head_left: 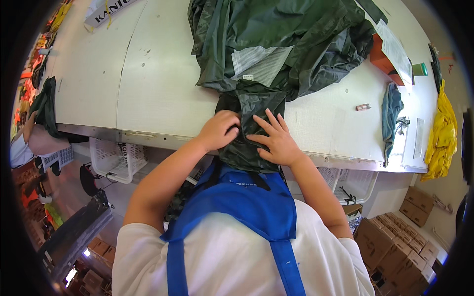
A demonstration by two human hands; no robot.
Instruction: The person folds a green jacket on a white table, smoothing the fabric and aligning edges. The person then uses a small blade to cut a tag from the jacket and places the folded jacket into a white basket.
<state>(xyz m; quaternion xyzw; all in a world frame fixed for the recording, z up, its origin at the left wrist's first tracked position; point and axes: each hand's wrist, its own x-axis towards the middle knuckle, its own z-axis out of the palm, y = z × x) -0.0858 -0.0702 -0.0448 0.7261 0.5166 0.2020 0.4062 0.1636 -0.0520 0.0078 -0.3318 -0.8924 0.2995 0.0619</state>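
A dark green rain jacket of shiny coated fabric lies bunched on the white worktable. A white mesh lining with a small label shows in its opening. One narrower part of the garment reaches toward me and hangs over the table's front edge. My left hand is on the left side of that part, its fingers curled into the fabric; the fingertips are partly hidden. Opposite it, my right hand lies flat on the same part with the fingers spread, holding nothing.
On the white worktable lie a white box, an orange box, a small red-and-silver item and a blue-grey cloth. Yellow fabric hangs at right. White baskets sit below. Another person's arm shows at far left.
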